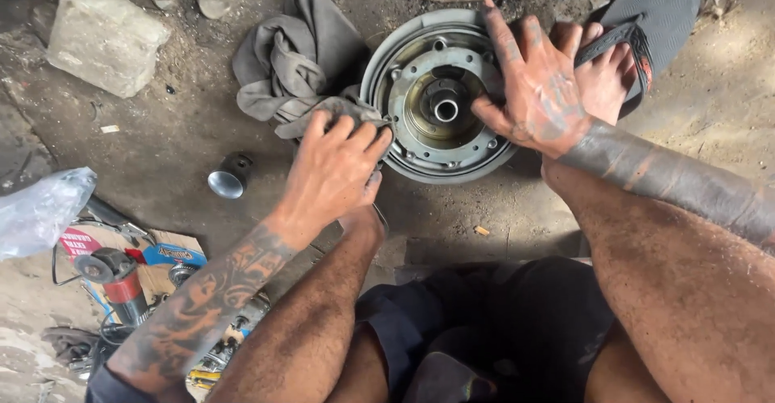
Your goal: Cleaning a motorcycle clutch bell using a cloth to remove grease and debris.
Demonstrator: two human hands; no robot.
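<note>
Flat on the dirt floor, a round grey metal drum-shaped hub with a bolted centre plate (440, 100), steadied by the right hand (537, 88) spread open across its right rim, beside a black rubber sandal (662, 8) on a foot. Pressed against its left edge by the closed fingers of the left hand (335, 165), a crumpled grey cloth rag (295, 56). Lower left, half hidden under tools, flat cardboard packaging with red and blue label patches (173, 254); beside it a clear plastic bag (36, 209) cut off by the frame.
</note>
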